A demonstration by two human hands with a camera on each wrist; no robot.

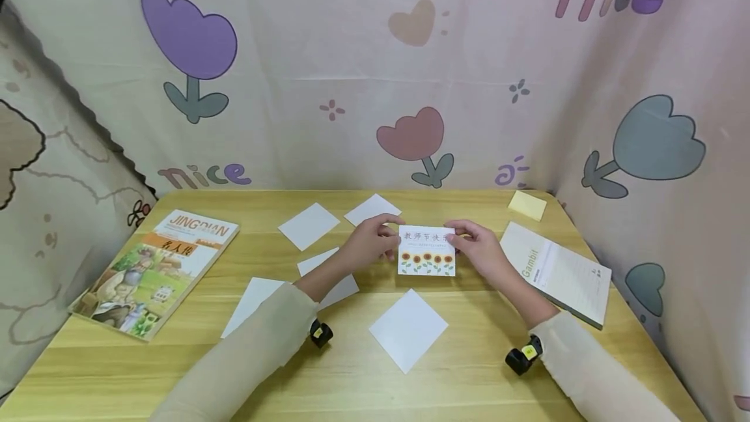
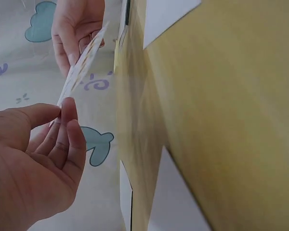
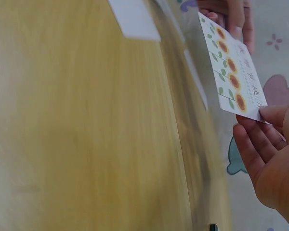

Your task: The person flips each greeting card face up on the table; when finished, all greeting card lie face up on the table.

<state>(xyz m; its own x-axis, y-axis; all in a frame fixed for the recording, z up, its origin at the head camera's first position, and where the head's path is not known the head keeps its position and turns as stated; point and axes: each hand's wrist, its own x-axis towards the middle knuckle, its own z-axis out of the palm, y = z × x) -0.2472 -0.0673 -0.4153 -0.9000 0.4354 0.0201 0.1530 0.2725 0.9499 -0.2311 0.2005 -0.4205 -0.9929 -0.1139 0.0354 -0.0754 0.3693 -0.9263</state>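
Sunflower card point(image 1: 426, 260) has opposite edges pinched by your left hand point(image 1: 369, 241) and right hand point(image 1: 478, 249), likely to steady it; one blank card point(image 1: 408, 331) lies nearer you than it.

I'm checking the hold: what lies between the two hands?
The sunflower card, pinched at opposite edges by the left hand and the right hand; the head view shows it.
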